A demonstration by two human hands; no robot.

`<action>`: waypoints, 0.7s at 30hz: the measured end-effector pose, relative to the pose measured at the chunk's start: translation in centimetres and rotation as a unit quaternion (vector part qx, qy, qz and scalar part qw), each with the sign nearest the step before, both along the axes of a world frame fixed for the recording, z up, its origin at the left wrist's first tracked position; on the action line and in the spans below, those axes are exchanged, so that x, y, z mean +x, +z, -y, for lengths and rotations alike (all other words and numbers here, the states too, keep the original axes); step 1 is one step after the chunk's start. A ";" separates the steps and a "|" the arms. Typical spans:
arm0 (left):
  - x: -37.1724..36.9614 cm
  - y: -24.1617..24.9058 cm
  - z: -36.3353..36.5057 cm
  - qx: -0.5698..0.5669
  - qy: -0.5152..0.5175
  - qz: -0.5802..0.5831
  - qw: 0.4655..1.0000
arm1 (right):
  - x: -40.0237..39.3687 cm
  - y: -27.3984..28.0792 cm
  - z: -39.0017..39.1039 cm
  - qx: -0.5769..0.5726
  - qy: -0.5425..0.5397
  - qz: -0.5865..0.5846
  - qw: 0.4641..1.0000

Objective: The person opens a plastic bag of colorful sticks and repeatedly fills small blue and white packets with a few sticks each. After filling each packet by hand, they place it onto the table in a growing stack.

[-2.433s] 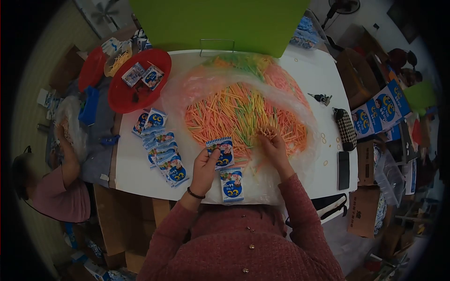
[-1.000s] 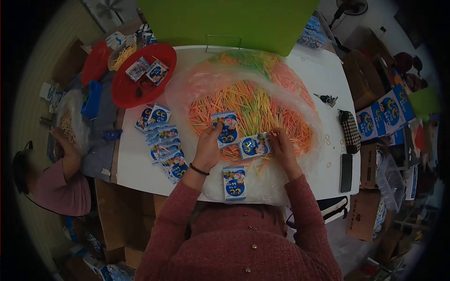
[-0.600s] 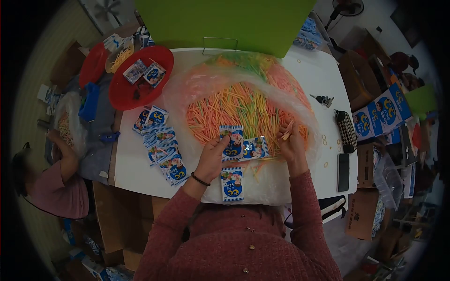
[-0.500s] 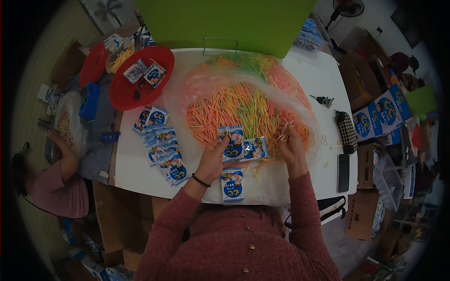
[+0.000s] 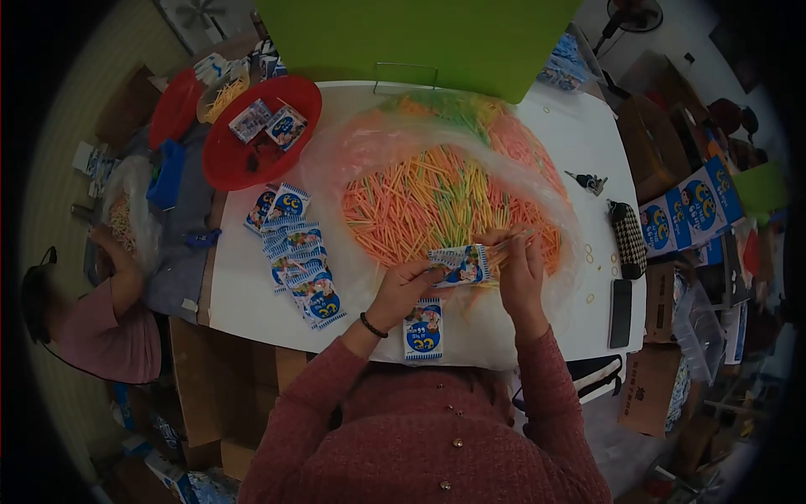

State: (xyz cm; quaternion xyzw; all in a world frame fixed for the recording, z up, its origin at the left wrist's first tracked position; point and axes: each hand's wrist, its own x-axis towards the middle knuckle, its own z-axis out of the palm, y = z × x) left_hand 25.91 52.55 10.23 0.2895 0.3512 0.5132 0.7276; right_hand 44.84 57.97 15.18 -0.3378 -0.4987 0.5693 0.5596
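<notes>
My left hand pinches the left end of a blue-and-white printed packet, which lies sideways over the near edge of the stick pile. At the packet's right end, my right hand is closed on a few thin candy sticks. Behind both hands, a large clear plastic bag lies spread, full of pink, orange, yellow and green sticks. One more packet rests flat near the table's front edge, just below my left hand.
To the left lie several overlapping packets, with a red basin behind them. Keys, a checkered pouch, a phone and rubber bands lie on the right. A green panel stands behind. Another person sits at far left.
My left hand has shifted right and down; the upright packet it held no longer shows that way, and it now grips a sideways one. My right hand's sticks have come close to that packet's end.
</notes>
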 end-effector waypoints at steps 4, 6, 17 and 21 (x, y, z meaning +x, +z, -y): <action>0.3 -0.1 0.0 0.069 -0.029 -0.071 0.995 | -1.7 2.0 0.0 0.118 0.060 0.016 0.991; 0.1 -0.1 0.1 0.096 -0.031 -0.102 0.990 | -2.1 2.1 0.1 0.142 0.069 0.028 0.987; -0.2 -0.5 0.4 0.172 -0.046 -0.201 0.963 | -1.6 0.4 0.9 -0.083 0.078 -0.058 0.992; 0.0 -1.0 0.3 0.187 -0.054 -0.206 0.959 | -1.2 0.0 0.9 -0.128 0.104 -0.106 0.981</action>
